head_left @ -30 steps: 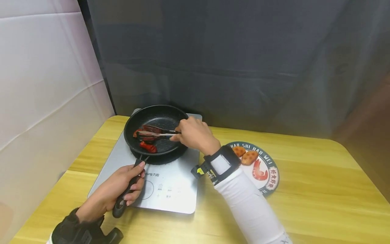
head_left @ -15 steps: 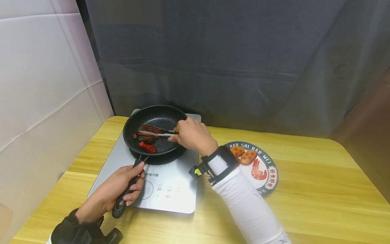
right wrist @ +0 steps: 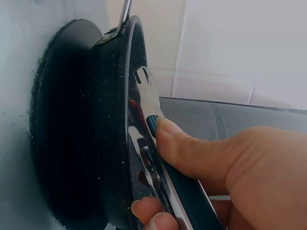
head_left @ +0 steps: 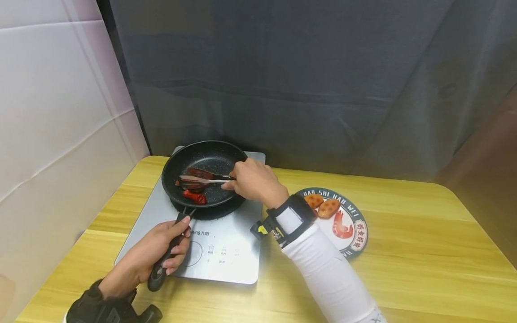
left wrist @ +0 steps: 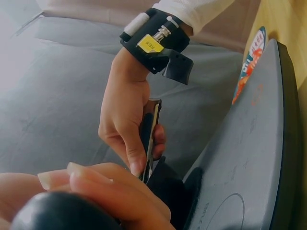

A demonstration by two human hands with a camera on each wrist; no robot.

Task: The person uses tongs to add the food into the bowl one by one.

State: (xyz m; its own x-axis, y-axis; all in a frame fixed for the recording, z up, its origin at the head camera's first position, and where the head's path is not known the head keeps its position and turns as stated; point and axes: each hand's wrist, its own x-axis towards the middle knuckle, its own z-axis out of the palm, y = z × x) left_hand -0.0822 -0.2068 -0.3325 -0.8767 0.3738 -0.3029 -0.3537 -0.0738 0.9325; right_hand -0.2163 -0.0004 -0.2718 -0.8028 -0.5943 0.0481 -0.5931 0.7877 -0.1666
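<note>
A black frying pan [head_left: 218,152] sits on a silver cooktop [head_left: 226,271]. My left hand [head_left: 161,249] grips its black handle [head_left: 156,276], thumb along the top. My right hand [head_left: 254,181] holds metal tongs with dark grips [head_left: 206,181], pinching them between thumb and fingers; the right wrist view shows the thumb pressing on the tongs [right wrist: 187,191]. Inside the pan, the tongs' two heads lie around dark reddish-brown food, which they partly hide. A bright red piece of food [head_left: 195,197] lies just below them, near the pan's handle side.
To the right is a round plate [head_left: 361,215] with a green patterned rim. Several orange-brown pieces [head_left: 329,208] lie on it, beside a red shrimp shape [head_left: 342,225]; my right wrist covers part of it. A dark curtain [head_left: 282,89] hangs behind the wooden table [head_left: 424,233], a pale one [head_left: 60,112] left.
The view shifts slightly. My right hand has come a little lower, and the tongs' light-edged arm has tilted and covers more of the dark food. My left hand keeps hold of the pan handle.
</note>
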